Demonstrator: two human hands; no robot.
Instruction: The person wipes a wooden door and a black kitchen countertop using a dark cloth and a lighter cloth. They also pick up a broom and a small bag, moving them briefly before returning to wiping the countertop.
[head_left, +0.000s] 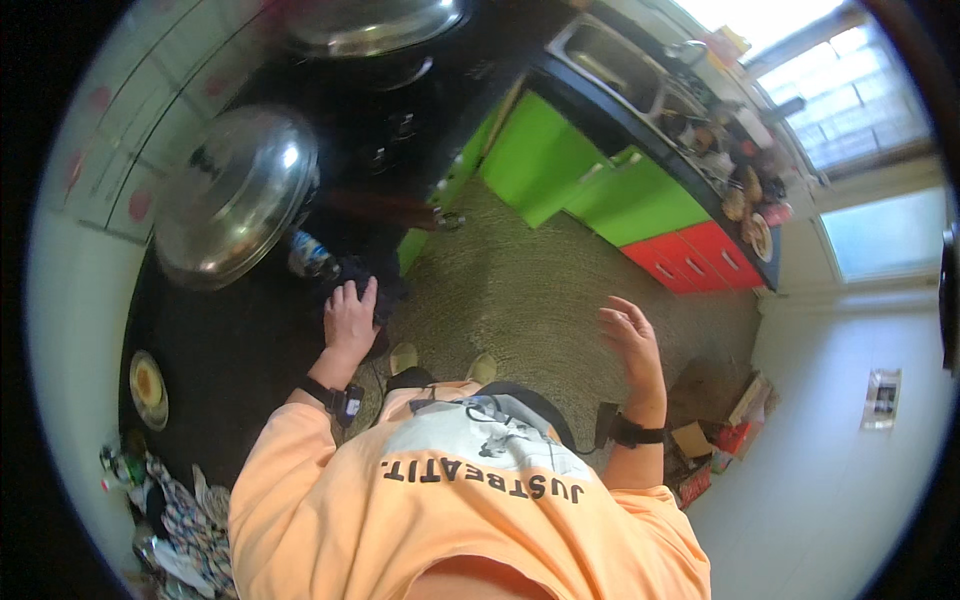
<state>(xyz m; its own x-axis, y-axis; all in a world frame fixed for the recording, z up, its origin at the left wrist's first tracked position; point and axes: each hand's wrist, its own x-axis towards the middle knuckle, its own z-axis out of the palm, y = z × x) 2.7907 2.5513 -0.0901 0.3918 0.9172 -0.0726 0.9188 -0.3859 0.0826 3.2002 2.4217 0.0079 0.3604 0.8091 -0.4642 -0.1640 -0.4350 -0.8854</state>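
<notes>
My left hand (351, 319) rests on a bunched dark cloth (386, 296) at the edge of the black countertop (225, 337). Its fingers lie over the cloth, and whether they grip it is hidden. Just beyond the fingertips, a clear plastic bottle with a blue label (309, 251) lies tilted beside the cloth. A large domed metal lid (240, 199) sits past the bottle. My right hand (632, 334) hangs in the air over the floor, holding nothing, its fingers loosely bent and apart.
Another metal lid (375, 26) stands at the far end. Green cabinets (540, 157) and red drawers (690, 259) run below a steel sink (611, 64) and cluttered counter. A plate with food (149, 388) is at left, near piled fabric (195, 517). Boxes (712, 442) lie at the right wall.
</notes>
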